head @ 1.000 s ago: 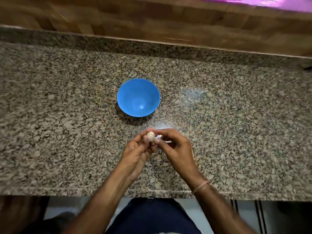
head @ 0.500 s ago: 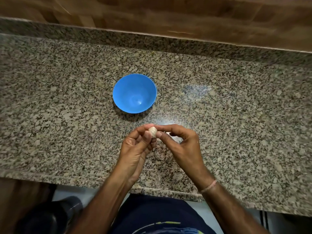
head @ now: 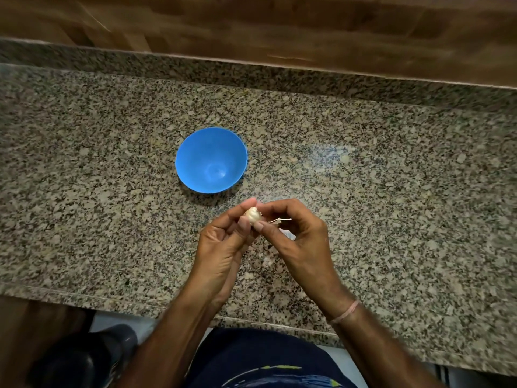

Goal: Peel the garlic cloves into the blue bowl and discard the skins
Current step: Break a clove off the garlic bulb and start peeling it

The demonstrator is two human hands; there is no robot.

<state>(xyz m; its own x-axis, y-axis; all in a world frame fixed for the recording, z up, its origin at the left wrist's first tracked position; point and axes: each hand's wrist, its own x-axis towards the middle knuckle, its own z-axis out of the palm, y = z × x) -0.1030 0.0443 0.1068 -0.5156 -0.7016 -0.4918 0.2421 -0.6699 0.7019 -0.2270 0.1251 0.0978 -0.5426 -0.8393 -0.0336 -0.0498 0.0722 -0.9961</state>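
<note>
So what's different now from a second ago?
A thin strip of skin now sticks out from the garlic clove toward the right hand, which seems to be peeling it off. The left hand kept hold of the clove, and the blue bowl stayed put, empty.

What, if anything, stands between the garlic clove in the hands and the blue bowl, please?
Nothing visible does. The left hand and right hand hold the garlic clove near the blue bowl, with only countertop between.
</note>
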